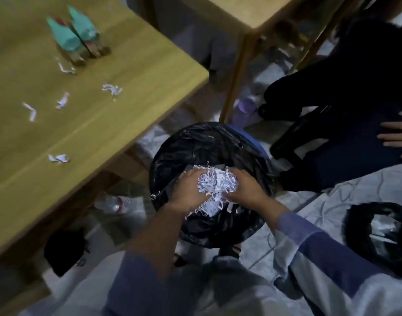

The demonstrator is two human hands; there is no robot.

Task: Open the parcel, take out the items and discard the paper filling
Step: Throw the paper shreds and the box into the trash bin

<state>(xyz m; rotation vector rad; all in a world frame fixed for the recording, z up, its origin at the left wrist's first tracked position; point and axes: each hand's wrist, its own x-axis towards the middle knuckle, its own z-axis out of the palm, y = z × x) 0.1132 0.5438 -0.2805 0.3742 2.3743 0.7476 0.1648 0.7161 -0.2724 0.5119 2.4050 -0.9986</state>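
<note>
Both my hands, left (189, 190) and right (245, 188), are cupped around a crinkly wad of shredded paper filling (216, 184) over the black-lined bin (172, 156). The teal items (76, 34) stand out on the wooden tabletop (127, 87); stray curly shreds (112, 89) are left there to clear.

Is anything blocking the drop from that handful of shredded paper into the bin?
Nothing visible. Both hands, left and right, cup the shredded paper directly over the open bin, whose black liner is spread wide, with only more shreds below.
</note>
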